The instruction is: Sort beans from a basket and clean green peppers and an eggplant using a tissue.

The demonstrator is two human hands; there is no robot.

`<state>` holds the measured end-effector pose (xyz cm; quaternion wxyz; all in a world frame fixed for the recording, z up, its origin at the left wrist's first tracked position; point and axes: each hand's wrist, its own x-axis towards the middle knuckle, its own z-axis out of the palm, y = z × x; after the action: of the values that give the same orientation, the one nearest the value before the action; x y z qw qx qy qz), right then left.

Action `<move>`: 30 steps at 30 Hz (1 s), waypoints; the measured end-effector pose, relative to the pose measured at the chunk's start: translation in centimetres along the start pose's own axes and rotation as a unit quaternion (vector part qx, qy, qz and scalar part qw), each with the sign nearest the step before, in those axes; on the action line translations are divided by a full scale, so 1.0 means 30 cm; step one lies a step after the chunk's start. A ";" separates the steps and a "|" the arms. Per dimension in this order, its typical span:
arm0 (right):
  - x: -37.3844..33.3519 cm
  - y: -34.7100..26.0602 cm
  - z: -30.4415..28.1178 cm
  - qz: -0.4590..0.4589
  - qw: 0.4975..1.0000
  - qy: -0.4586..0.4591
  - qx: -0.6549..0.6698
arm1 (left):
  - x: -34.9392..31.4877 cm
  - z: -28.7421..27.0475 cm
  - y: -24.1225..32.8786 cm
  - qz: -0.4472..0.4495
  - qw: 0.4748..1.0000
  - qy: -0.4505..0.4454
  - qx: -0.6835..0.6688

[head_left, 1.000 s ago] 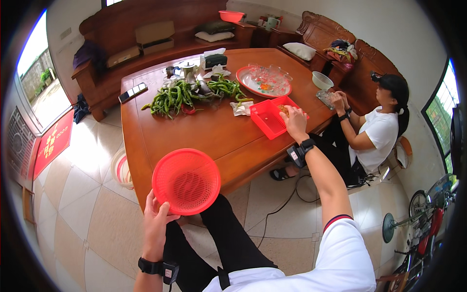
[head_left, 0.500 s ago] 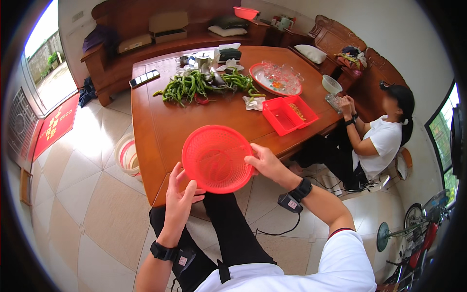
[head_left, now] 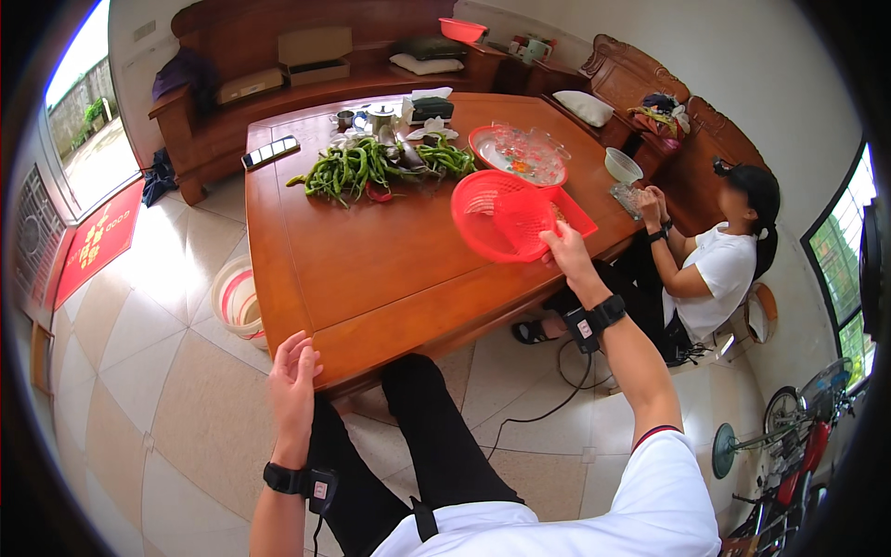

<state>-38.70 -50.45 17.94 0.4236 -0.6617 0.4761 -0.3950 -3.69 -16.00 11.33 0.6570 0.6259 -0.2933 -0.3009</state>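
Note:
My right hand (head_left: 568,251) grips the rim of a round red plastic colander (head_left: 497,218), its fingers closed on the right edge. The colander is over the right part of the wooden table (head_left: 371,269), covering much of a red rectangular tray (head_left: 575,212). Whether it rests on the tray or hangs above it, I cannot tell. At the table's near left edge my left hand (head_left: 295,376) is empty, its fingers held out and slightly curled. Toward the table's middle lies a heap of green chili peppers (head_left: 357,169), with a dark eggplant (head_left: 406,156) among them.
A round tray with clear glasses (head_left: 520,153) stands behind the colander. A phone (head_left: 270,152) lies at the far left edge. At right, a seated person (head_left: 719,255) works by a pale bowl (head_left: 623,165). A bucket (head_left: 239,297) is on the floor, left.
The colander has gone from in front of me to the right and farther away, over the red tray, in my right hand. My left hand has drawn away, down and left.

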 end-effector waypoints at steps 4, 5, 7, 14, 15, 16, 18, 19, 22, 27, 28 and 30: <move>-0.054 -0.027 0.219 -0.023 0.995 -0.091 0.017 | 0.034 0.047 -0.028 0.031 0.999 -0.022 0.030; -0.046 -0.020 0.279 -0.009 0.994 -0.110 0.025 | 0.043 0.056 -0.031 0.061 0.996 -0.025 0.059; -0.038 -0.027 0.425 -0.007 0.990 -0.133 0.040 | 0.054 0.055 -0.024 0.058 0.997 -0.009 0.048; 0.031 -0.094 0.854 -0.042 0.987 -0.144 0.050 | 0.092 0.021 -0.037 0.109 0.989 0.026 0.096; 0.021 -0.118 0.880 -0.030 0.984 -0.148 0.097 | 0.099 0.014 -0.045 0.116 0.987 0.035 0.102; 0.018 -0.127 0.887 -0.030 0.984 -0.145 0.096 | 0.107 0.011 -0.047 0.116 0.988 0.032 0.101; 0.014 -0.138 0.868 -0.061 0.987 -0.132 0.061 | 0.127 0.017 -0.051 0.128 0.982 0.044 0.129; -0.006 -0.155 0.852 -0.060 0.988 -0.131 0.059 | 0.132 -0.003 -0.055 0.127 0.983 0.043 0.127; -0.054 -0.149 0.657 -0.196 0.972 -0.064 -0.116 | 0.142 -0.033 -0.068 0.174 0.959 0.060 0.217; -0.079 -0.060 0.196 -0.125 0.882 0.082 -0.448 | 0.143 -0.022 -0.055 0.179 0.962 0.063 0.198; -0.086 -0.015 0.112 -0.132 0.850 0.102 -0.500 | 0.148 -0.006 -0.056 0.183 0.961 0.059 0.200; -0.083 0.050 0.021 -0.138 0.815 0.121 -0.549 | 0.146 0.007 -0.055 0.187 0.960 0.056 0.203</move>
<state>-39.15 -48.23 16.03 -0.1307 -0.7899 0.5650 -0.1992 -1.06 -19.53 9.75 0.5763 0.6959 -0.4225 -0.0710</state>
